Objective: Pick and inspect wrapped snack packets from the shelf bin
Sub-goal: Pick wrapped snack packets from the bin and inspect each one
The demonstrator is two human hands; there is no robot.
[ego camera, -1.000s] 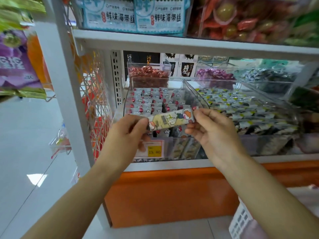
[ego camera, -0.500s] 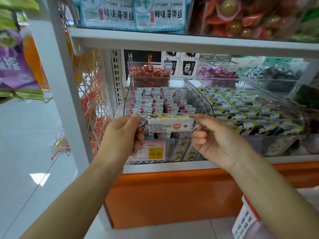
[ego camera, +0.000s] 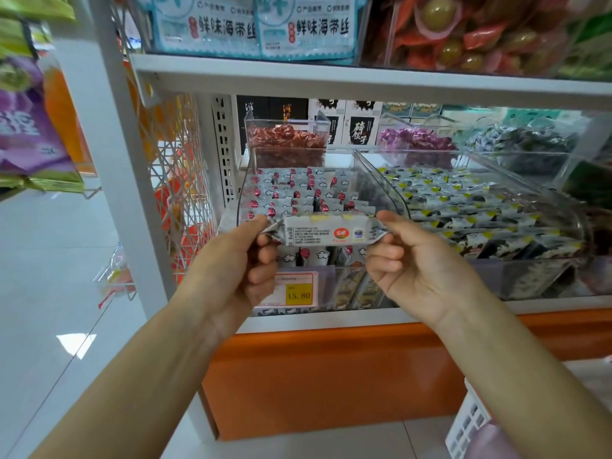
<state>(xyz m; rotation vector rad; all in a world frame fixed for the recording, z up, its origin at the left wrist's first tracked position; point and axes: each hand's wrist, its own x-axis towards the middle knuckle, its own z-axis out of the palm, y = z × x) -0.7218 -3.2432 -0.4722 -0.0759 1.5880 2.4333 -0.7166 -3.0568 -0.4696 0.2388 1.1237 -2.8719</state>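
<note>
A wrapped snack packet [ego camera: 326, 230] is held level in front of a clear shelf bin [ego camera: 381, 180], its printed back side facing the camera: lines of small text on the left, a red round logo and a small dark mark on the right. The left hand [ego camera: 238, 263] pinches the packet's crimped left end between thumb and forefinger; the right hand [ego camera: 420, 260] pinches the crimped right end in the same way, with the remaining fingers curled loosely below. Both hands thus grasp the same packet, which hangs free of the bin and touches nothing else.

Behind the packet, the bin holds rows of similar packets [ego camera: 298, 190] marked with red spots and white cloud shapes. A price tag [ego camera: 296, 293] reading 15.80 is fixed to the bin's front, partly covered by the left hand. Just to the right, a second clear bin [ego camera: 563, 260] contains packets [ego camera: 463, 207] with yellow and dark markings. Farther back stand smaller bins of red sweets [ego camera: 286, 137] and purple sweets [ego camera: 415, 140]. The upper shelf [ego camera: 364, 82] carries pale blue bags [ego camera: 255, 26]. An orange base panel [ego camera: 331, 376] runs below the shelf.
</note>
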